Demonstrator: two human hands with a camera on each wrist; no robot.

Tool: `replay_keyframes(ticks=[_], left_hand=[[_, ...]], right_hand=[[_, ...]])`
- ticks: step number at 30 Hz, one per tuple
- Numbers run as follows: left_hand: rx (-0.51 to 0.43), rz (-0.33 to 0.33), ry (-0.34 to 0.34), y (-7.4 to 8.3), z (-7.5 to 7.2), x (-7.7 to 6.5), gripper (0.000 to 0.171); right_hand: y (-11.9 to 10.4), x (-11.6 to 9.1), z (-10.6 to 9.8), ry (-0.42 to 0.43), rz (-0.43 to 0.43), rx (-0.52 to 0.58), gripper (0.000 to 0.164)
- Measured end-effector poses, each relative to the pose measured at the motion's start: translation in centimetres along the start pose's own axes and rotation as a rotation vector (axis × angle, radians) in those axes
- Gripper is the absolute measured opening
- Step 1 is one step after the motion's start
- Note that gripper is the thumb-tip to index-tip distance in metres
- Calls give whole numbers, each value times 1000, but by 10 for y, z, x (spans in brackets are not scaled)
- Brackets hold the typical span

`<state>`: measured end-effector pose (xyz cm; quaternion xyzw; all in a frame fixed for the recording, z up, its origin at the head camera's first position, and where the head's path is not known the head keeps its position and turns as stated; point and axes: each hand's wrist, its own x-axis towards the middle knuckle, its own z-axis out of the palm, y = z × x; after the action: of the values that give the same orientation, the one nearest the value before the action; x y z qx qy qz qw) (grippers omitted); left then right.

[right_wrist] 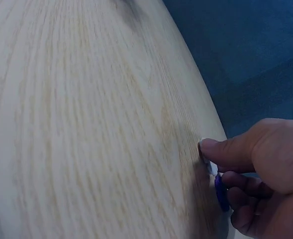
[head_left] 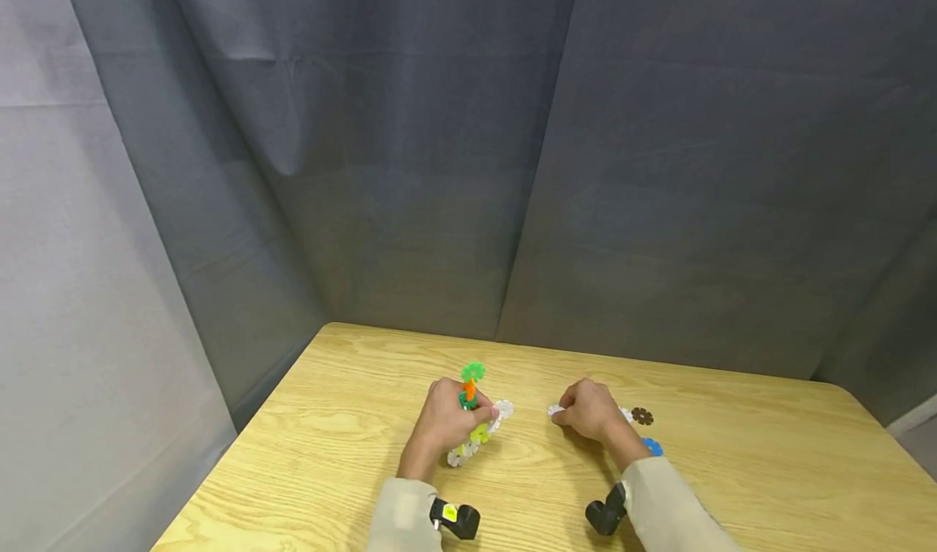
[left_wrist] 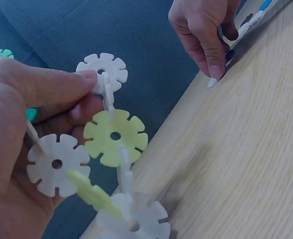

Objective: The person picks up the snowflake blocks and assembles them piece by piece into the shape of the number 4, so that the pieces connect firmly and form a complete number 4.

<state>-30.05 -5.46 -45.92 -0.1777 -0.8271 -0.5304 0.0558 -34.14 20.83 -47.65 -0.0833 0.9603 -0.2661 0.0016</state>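
Observation:
My left hand (head_left: 444, 418) pinches a joined chain of notched plastic discs between thumb and fingers, held above the table. White, pale yellow (left_wrist: 131, 134), orange (head_left: 469, 389) and green (head_left: 472, 371) discs slot into one another at angles; the palm hides part of the chain. To the right, my right hand (head_left: 588, 410) is low at the tabletop, with thumb and fingertips on a white notched disc (head_left: 555, 410). Just under those curled fingers, a dark blue-purple disc (right_wrist: 221, 194) shows in the right wrist view.
Beyond the right hand lie another white disc (head_left: 627, 415), a brown disc (head_left: 642, 416) and a blue disc (head_left: 653, 447), the last partly behind the forearm. The wooden table (head_left: 769, 454) ends at the back before a grey curtain (head_left: 439, 170).

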Motion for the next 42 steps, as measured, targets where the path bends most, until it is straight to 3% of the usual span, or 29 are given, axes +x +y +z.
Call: replay_keyframes(ticks=[19, 33, 42], left_hand=[[0, 0, -9, -3, 1, 0, 15], [17, 6, -9, -5, 1, 4, 14], [24, 9, -11, -6, 3, 6, 15]], right_hand=[[0, -4, 0, 46, 43, 46, 21], [-3, -8, -3, 26, -9, 80, 11], [-6, -11, -2, 12, 52, 173, 14]])
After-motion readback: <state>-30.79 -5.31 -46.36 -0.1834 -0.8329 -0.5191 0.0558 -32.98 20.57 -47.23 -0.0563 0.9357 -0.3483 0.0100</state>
